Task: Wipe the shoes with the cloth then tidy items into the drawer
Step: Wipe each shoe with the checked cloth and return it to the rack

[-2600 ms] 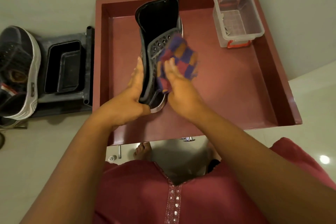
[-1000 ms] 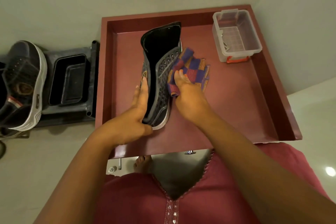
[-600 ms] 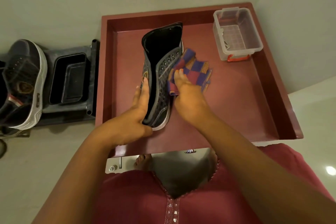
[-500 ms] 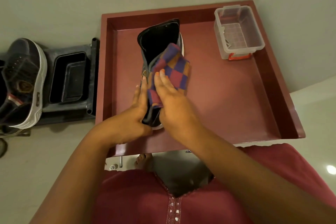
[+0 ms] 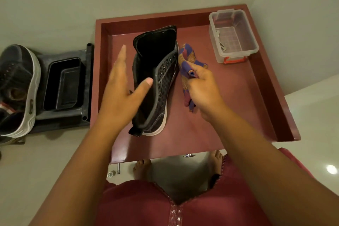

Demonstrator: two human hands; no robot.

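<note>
Two shoes point(image 5: 156, 79) point(image 5: 17, 90) (one cloth point(image 5: 187, 64))

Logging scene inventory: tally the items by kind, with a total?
Shoes: 2 (one in the drawer, one at left)
Cloth: 1
Clear plastic box: 1
Black tray: 1
Total: 5

One head-worn camera looks steeply down (close over both forearms) at the drawer point(image 5: 271, 86)
</note>
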